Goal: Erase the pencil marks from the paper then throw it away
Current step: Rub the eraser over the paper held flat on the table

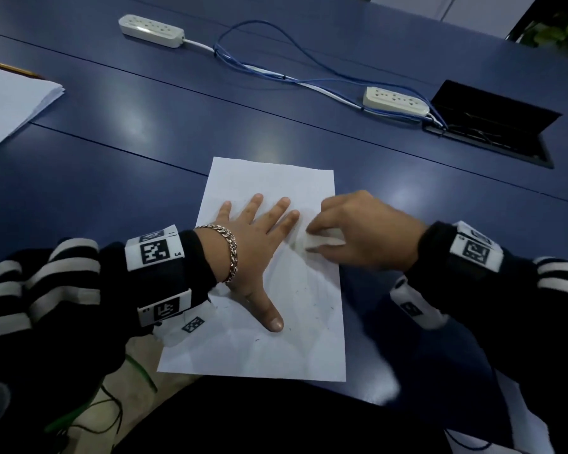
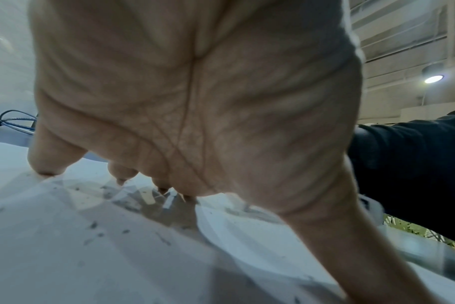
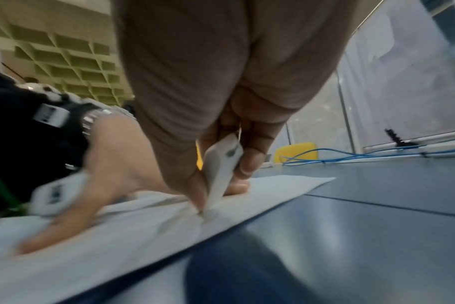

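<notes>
Two hands at work on one sheet, the erasing only partway done.

Left hand [image 1: 253, 237] lies flat with fingers spread, pinning the paper [image 1: 276, 339] to the blue table [image 1: 112, 158]; right hand [image 1: 364, 231] pinches a white eraser [image 1: 322, 241] against the sheet's right side. Dark flecks and smudges are scattered over the page, and the throwing away is not yet begun.

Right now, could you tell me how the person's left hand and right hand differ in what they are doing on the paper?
The left hand lies flat on the paper with fingers spread and holds nothing; the right hand has curled fingers pinching a white eraser. The left hand sits over the sheet's middle; the right hand works near its right edge, the eraser's tip on the sheet. Both touch the same paper and wear wrist markers.
</notes>
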Demonstrator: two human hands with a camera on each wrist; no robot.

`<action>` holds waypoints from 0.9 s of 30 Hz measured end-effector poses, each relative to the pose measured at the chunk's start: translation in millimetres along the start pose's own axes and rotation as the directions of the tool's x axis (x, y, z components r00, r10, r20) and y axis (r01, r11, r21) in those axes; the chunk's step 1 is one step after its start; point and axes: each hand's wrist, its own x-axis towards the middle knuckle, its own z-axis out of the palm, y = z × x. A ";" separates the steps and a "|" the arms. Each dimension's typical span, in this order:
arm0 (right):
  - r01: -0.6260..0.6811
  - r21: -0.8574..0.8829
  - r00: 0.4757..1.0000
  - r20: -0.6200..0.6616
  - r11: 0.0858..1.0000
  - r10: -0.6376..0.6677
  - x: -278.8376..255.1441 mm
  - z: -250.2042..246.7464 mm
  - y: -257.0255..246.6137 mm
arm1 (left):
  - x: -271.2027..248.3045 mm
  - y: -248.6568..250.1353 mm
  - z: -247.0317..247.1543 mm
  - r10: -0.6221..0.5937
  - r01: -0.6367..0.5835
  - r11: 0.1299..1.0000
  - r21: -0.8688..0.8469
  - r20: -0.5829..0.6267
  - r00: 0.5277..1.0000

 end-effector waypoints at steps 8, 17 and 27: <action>0.079 0.126 0.985 0.144 0.989 -0.097 -35.0 5.3 -28.6 | -1.1 -0.6 -0.8 0.018 -0.018 1.000 0.007 -0.013 1.000; -0.007 0.143 0.996 0.094 0.990 -0.006 -41.0 9.9 -16.6 | 9.6 -5.9 -16.2 0.028 -0.030 0.999 -0.017 -0.116 0.993; -0.036 0.010 0.998 -0.051 0.999 0.037 20.3 -2.7 20.8 | 14.7 -11.3 -11.6 0.012 -0.017 0.999 -0.047 -0.094 0.995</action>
